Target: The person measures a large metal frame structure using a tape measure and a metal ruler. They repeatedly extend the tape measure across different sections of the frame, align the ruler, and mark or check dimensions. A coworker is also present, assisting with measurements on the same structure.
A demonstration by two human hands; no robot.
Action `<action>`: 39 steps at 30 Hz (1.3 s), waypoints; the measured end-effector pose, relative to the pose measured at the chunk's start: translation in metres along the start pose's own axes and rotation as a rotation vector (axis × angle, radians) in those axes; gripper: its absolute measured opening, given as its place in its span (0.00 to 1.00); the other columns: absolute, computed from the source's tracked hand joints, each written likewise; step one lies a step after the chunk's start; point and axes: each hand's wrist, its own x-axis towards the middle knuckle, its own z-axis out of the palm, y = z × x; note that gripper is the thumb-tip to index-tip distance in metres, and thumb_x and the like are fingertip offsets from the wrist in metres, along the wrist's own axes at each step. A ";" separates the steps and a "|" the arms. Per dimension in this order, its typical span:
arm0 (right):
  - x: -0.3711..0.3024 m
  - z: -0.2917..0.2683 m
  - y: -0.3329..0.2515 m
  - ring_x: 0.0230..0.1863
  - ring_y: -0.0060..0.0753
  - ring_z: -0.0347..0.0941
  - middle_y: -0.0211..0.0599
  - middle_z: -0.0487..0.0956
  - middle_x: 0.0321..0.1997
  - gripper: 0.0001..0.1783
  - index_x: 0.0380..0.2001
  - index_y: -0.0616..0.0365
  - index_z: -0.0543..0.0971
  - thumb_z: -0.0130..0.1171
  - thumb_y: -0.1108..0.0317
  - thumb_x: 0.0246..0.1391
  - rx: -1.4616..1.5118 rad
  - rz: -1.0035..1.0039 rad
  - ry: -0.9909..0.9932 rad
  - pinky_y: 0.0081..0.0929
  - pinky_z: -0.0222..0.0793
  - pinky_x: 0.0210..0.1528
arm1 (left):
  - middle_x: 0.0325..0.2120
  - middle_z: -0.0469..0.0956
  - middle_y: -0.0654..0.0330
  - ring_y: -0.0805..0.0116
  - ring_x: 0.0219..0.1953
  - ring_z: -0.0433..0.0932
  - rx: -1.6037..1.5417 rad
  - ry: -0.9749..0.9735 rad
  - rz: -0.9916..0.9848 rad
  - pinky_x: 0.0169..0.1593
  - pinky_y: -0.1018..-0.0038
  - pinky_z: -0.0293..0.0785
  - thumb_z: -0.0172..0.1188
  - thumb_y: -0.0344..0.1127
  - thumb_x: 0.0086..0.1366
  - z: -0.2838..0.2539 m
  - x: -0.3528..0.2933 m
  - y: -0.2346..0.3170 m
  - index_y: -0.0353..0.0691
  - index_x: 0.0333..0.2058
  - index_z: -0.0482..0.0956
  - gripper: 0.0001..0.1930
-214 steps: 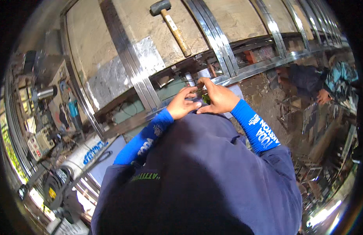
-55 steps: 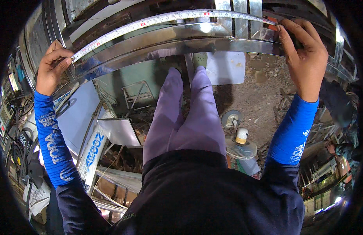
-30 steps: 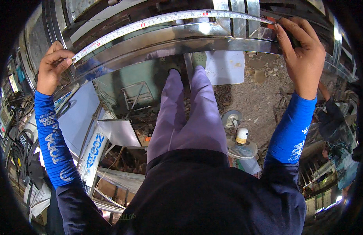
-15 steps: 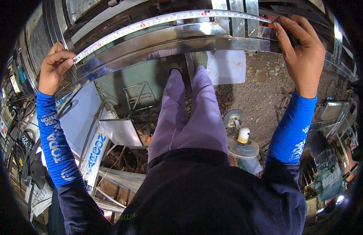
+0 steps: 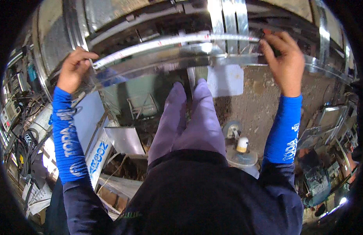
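I hold a long tape measure stretched out between my two hands. My left hand pinches one end, with the fingers pressed together on the tape. My right hand holds the other end, and those fingers are curled shut on it too. The tape lies flat along the top of a shiny metal beam, running from one hand to the other. My legs in purple trousers stand just below the beam.
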 end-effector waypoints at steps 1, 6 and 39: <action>0.001 0.001 0.000 0.39 0.49 0.79 0.37 0.82 0.36 0.08 0.34 0.54 0.87 0.68 0.63 0.52 -0.008 -0.004 0.005 0.40 0.76 0.42 | 0.34 0.74 0.61 0.67 0.38 0.70 -0.004 0.006 -0.004 0.47 0.74 0.66 0.59 0.24 0.63 0.000 0.000 -0.002 0.39 0.42 0.85 0.11; 0.002 -0.003 -0.007 0.39 0.52 0.78 0.42 0.80 0.33 0.07 0.31 0.55 0.86 0.67 0.65 0.49 -0.007 0.009 -0.002 0.47 0.75 0.45 | 0.36 0.80 0.52 0.54 0.44 0.79 0.070 0.033 0.027 0.52 0.62 0.75 0.58 0.24 0.59 0.008 0.002 -0.003 0.41 0.41 0.86 0.13; 0.831 0.035 0.114 0.48 0.56 0.81 0.50 0.85 0.45 0.17 0.42 0.50 0.88 0.66 0.51 0.59 -0.139 0.127 0.117 0.48 0.77 0.52 | 0.76 0.43 0.49 0.33 0.68 0.56 0.647 0.525 -0.796 0.63 0.39 0.63 0.61 0.36 0.63 -0.105 0.286 0.009 0.45 0.75 0.51 0.44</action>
